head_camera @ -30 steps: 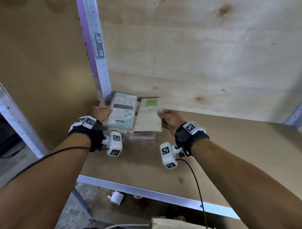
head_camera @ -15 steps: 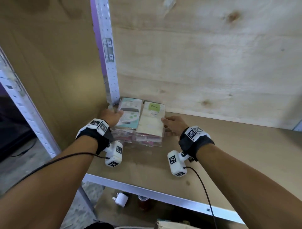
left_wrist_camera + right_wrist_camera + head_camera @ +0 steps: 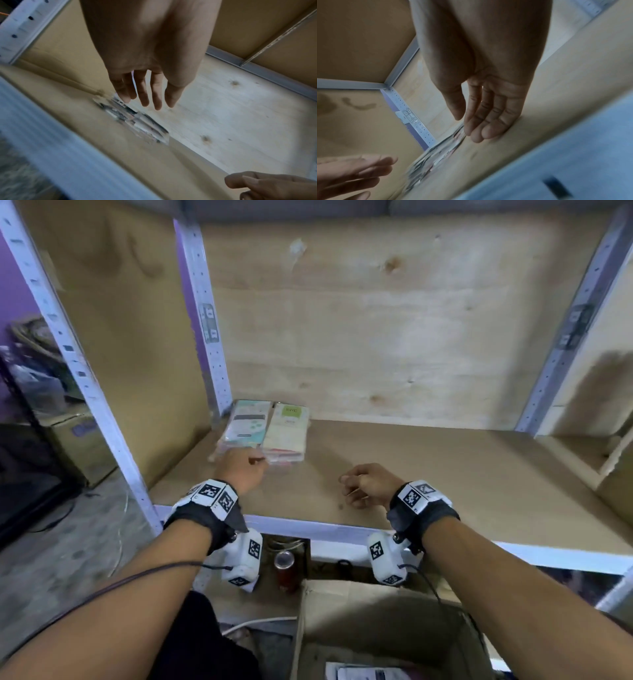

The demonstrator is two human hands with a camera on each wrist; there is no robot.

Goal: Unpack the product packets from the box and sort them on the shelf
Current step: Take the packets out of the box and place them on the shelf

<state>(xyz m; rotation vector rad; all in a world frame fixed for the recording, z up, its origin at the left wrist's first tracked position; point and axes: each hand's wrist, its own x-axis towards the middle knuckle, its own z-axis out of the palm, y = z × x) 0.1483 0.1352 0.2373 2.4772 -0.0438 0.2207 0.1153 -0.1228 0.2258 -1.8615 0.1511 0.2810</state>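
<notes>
Two short stacks of product packets [image 3: 267, 430] lie side by side in the back left corner of the brown shelf board [image 3: 445, 474]; the left top packet is teal, the right one [image 3: 288, 429] cream with a green label. The same packets [image 3: 133, 119] appear blurred in the left wrist view. My left hand [image 3: 245, 470] hovers just in front of the stacks, fingers [image 3: 145, 94] straight and holding nothing. My right hand [image 3: 366, 486] hangs over the shelf's front middle, away from the packets, fingers [image 3: 481, 125] relaxed and empty. An open cardboard box [image 3: 383, 628] stands below.
White perforated uprights [image 3: 205, 316] frame the bay, with plywood behind. The metal front rail [image 3: 342, 534] runs under my wrists. A red can [image 3: 286, 568] stands beneath the shelf. Another packet [image 3: 366, 672] shows in the box. The shelf's right part holds nothing.
Both hands have let go of the packet stacks and pulled back toward the shelf's front edge. The stacks stay in the corner. The view has drawn back and tilted down, showing the box.
</notes>
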